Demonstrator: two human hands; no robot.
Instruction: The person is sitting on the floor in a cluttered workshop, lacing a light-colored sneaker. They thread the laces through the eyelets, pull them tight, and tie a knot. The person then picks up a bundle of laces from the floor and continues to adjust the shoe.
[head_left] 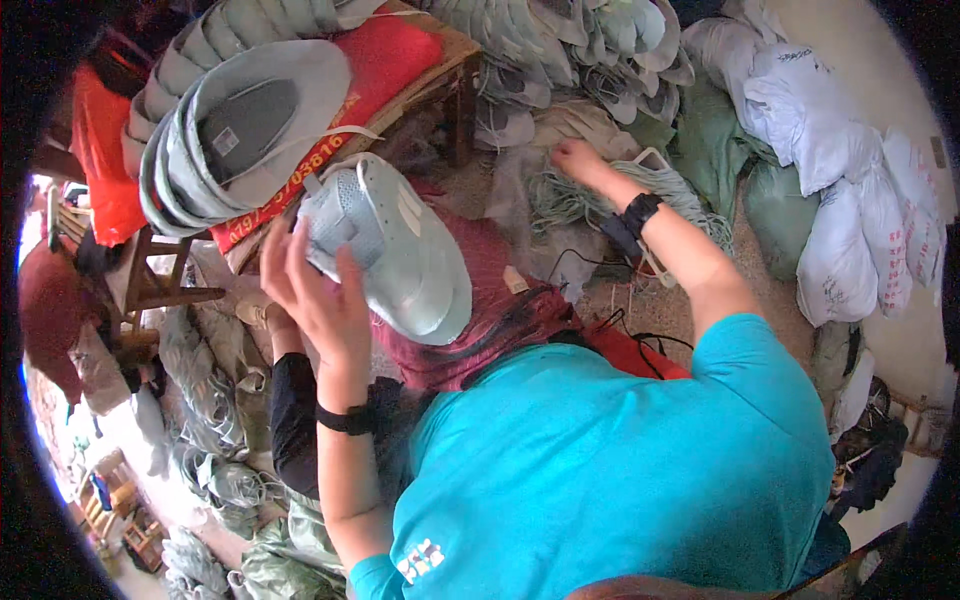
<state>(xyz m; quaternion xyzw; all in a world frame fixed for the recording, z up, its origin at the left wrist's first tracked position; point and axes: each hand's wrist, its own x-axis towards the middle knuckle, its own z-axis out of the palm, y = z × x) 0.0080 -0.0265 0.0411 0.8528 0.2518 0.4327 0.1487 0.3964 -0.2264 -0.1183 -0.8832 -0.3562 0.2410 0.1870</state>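
A pale grey-green shoe upper [415, 265] is in my left hand [322, 285], tilted above my lap. The fingers are around its mesh collar end, and the rounded toe points down toward me. My right hand [580, 163] is stretched out to the far right, its fingers curled in beside a bundle of light green shoelaces [655, 185]. Anything inside those fingers is too small to make out. On the table's red cover, just beyond my left hand, nested grey shoe uppers [260, 120] stand in a curved row.
The wooden table [462, 65] is at the upper left. Shoe uppers [590, 45] are heaped at the far side, with full white sacks [800, 110] to their right. A wooden stool [165, 275] stands at left; grey bundles [210, 400] lie on the floor. A dark red cloth [480, 330] covers my lap.
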